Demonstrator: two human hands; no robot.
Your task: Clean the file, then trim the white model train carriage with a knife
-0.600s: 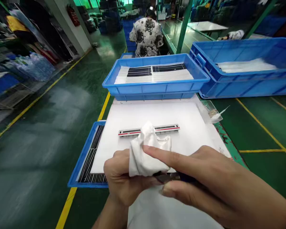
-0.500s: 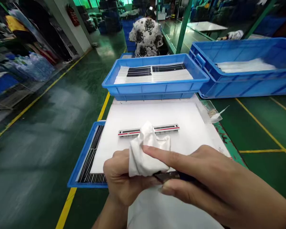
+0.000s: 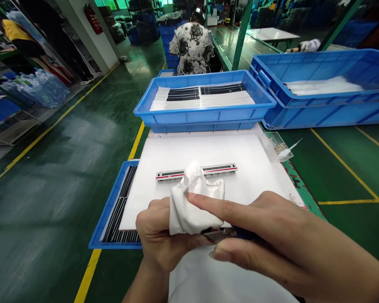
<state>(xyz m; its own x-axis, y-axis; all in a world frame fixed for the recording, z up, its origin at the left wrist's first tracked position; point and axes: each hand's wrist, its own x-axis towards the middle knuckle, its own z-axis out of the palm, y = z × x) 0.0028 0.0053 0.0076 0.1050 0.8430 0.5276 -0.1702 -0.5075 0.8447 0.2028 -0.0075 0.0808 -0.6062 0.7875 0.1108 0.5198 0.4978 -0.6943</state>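
My left hand (image 3: 159, 237) grips a crumpled white cloth (image 3: 194, 202) close to the camera. My right hand (image 3: 271, 240) holds a thin dark strip (image 3: 221, 234) whose end goes under the cloth, with the forefinger laid across the cloth. Beyond my hands, a long silver strip with a red line (image 3: 221, 169) lies flat on a white board (image 3: 205, 151); the cloth hides its middle.
A blue tray (image 3: 205, 115) of black and white strips stands behind the board. Another blue tray (image 3: 105, 219) with dark strips sits partly under the board at left. A big blue bin (image 3: 322, 113) is at right. A small clear box (image 3: 276, 147) rests by the board. A person in a patterned shirt (image 3: 192, 44) stands ahead.
The view shifts slightly. My hands keep the cloth and the dark strip in nearly the same place.
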